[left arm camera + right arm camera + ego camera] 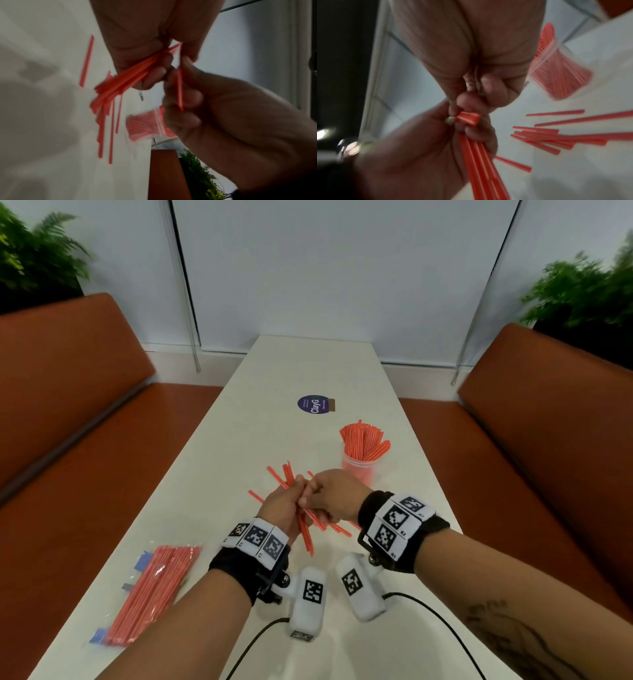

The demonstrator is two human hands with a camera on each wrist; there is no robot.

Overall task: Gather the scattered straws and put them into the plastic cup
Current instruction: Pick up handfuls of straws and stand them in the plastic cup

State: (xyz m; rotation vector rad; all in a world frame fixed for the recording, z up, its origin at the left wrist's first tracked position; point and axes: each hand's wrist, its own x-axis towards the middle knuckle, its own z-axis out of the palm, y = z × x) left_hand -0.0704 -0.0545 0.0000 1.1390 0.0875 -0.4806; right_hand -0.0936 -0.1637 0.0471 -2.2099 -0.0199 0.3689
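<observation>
1. Head view: the left hand curls round a bundle of red straws, too many and too blurred to count, above the desk.
2. The right hand meets the left, fingers bent; the left wrist view shows it pinching one single straw.
3. Loose straws lie on the desk beneath the hands, roughly eight in the right wrist view, some crossing.
4. One plastic cup stands upright just beyond the right hand, packed with straws fanning out at the top.
5. One sealed bag of straws lies near the left forearm.
6. One round sticker sits farther along; two orange benches flank the desk.
</observation>
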